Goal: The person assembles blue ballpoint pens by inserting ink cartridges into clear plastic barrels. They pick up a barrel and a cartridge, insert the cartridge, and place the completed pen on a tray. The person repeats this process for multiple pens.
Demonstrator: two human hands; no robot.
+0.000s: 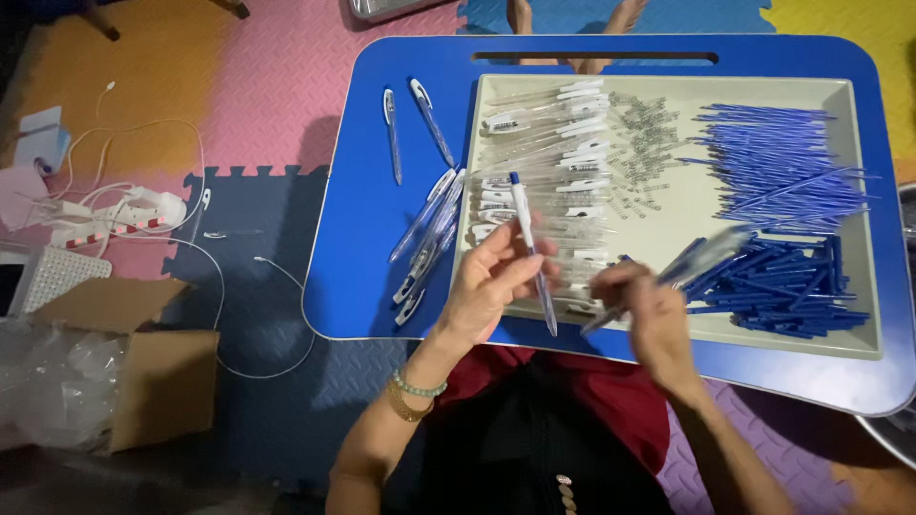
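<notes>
Floor of foam puzzle mats (258,86), pink, orange, dark blue. On it a blue lap table (382,191) w/ a slot handle at far edge. A cream tray (668,224) fills most of the table's right part.

Tray contents: clear pen barrels w/ white clips (558,143) heaped at tray's left side; small metal springs (644,143) in the far middle; thin blue refills (773,162) piled in far right corner; dark blue pen parts (792,286) stacked in near right corner.

On bare table left of tray: two finished pens (410,124) lying apart near far left corner, plus a bunch of assembled pens (425,253) fanned along tray's left edge toward near left corner.

Left hand (487,286) over tray's near left corner, fingers curled round a pen (530,248), white barrel w/ blue tip, held roughly upright, blue end pointing to far edge, lower end sticking out past near edge of tray. Right hand (649,310) at tray's near edge, middle, motion-blurred; pinching a blue pen part (701,256) that angles up toward the dark blue stack. Grip detail unclear due to blur. Hands near each other, not touching.

Left wrist has beaded bracelets (412,396). Person in dark red top, sitting behind table.

Off table, left: cardboard box (157,367), clear plastic bags (48,381), white cables (124,205) across mats. Someone's bare feet (572,19) beyond far edge of table.
</notes>
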